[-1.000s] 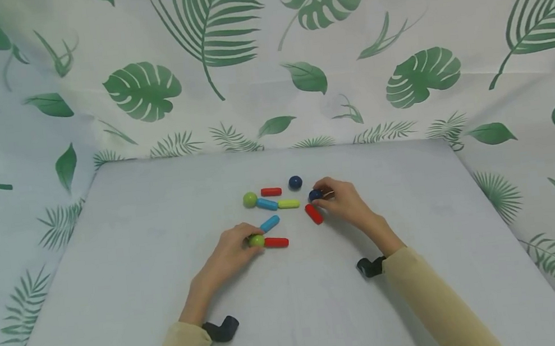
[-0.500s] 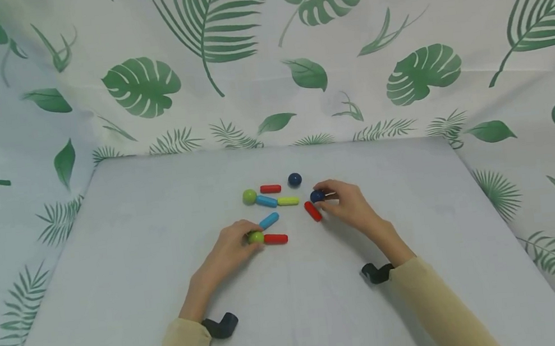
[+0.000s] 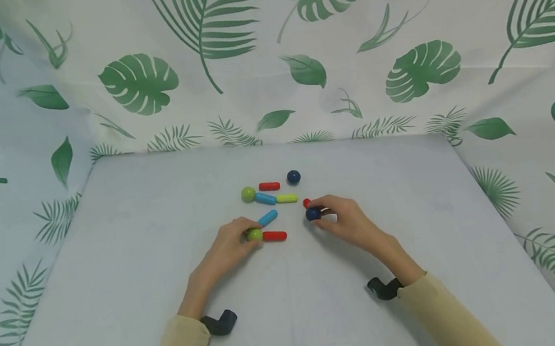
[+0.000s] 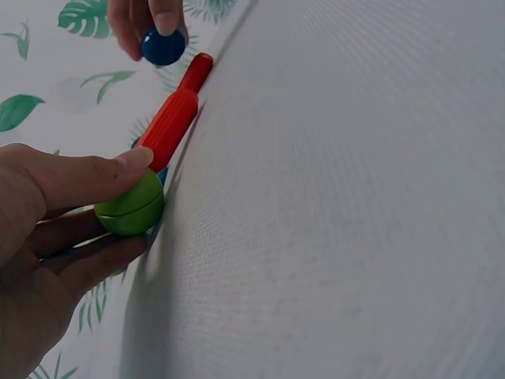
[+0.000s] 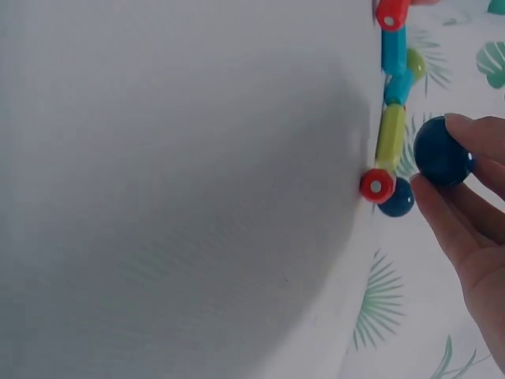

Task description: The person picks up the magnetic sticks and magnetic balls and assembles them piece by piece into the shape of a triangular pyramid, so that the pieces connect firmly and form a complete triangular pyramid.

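Note:
My left hand point(image 3: 228, 247) pinches a lime-green ball point(image 4: 130, 209) between thumb and fingers, low at the table. A red stick point(image 3: 275, 236) and a light blue stick point(image 3: 268, 218) run out from this ball, the red one pointing right. My right hand point(image 3: 352, 218) holds a dark blue ball point(image 5: 442, 154) in its fingertips, raised off the table in the right wrist view. Just behind that ball lies another red stick point(image 3: 306, 202), mostly hidden in the head view; its end with a pale round spot point(image 5: 376, 186) faces the right wrist camera.
Farther back, a second green ball point(image 3: 248, 194) lines up with a blue stick point(image 3: 265, 198) and a yellow-green stick point(image 3: 287, 198). Behind them lie a red stick point(image 3: 269, 186) and a dark blue ball point(image 3: 294, 177). A leaf-printed cloth point(image 3: 249, 97) rises behind the white table point(image 3: 158, 197).
My right hand has brought the dark blue ball toward me, from behind the right-hand red stick to in front of it, now covering most of that stick. My left hand stays on the green ball.

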`<state>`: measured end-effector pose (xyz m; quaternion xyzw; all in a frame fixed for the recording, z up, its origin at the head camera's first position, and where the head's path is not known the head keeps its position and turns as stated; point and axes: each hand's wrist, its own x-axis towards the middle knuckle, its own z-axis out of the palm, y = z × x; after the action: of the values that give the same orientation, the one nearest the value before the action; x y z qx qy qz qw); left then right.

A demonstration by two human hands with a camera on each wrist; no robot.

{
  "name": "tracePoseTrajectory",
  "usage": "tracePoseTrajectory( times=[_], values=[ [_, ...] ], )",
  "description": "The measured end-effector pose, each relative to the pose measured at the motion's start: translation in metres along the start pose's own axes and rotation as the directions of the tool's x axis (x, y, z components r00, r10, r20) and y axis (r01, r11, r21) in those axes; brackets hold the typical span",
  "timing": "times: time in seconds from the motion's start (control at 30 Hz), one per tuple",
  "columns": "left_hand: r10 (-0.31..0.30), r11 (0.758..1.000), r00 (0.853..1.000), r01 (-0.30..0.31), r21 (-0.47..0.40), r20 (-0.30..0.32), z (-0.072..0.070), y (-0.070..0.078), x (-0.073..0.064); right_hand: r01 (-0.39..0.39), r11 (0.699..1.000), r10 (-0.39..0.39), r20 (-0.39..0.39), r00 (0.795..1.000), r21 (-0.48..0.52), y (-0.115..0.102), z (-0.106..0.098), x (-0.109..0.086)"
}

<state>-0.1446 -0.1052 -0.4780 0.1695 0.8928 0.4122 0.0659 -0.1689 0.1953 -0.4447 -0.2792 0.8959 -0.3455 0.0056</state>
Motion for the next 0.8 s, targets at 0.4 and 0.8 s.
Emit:
tracePoseTrajectory(
  times=[0.4,0.8],
  values=[
    [0.006,1.000,1.000,-0.006,0.000,0.000,0.000,-0.001,0.002,0.076,0.997,-0.076,0.056,0.996,-0.009,-0.009,0.010,-0.012],
    [0.007,1.000,1.000,-0.006,0.011,-0.014,0.001,0.000,0.002,0.065,0.998,-0.065,0.110,0.992,0.000,-0.013,0.019,-0.017]
  ],
)
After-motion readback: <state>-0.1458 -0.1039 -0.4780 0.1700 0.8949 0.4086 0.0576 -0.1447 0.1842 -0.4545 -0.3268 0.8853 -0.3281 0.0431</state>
